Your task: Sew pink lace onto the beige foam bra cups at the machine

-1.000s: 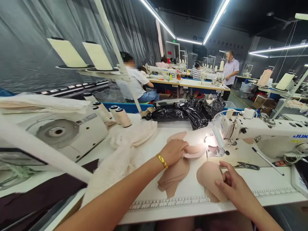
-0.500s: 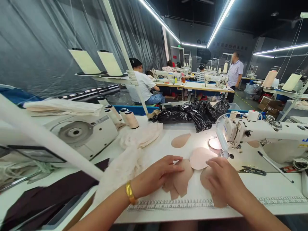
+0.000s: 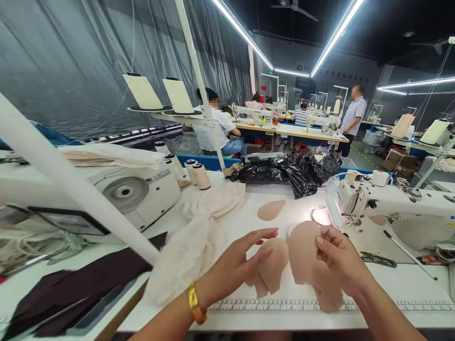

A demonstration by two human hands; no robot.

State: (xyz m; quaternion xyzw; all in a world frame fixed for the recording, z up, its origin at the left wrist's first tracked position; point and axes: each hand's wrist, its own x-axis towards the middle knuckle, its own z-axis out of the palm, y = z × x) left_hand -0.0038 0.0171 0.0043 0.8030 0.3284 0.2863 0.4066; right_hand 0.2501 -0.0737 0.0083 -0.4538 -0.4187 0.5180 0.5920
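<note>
Beige soft fabric piece with a rounded top [image 3: 304,253] is pinched at its right edge by the right hand [image 3: 341,258], the grip narrow, thumb against fingers. From the head camera it lies just left of that hand, in front of the white sewing machine [image 3: 394,203], long axis upright, its lower end near the white worktop [image 3: 391,284]. The left hand [image 3: 232,270], grip wide and empty, fingers spread, hovers over a small stack of beige fabric pieces [image 3: 273,265] farther left of the machine, fingertips near the held piece's left edge.
</note>
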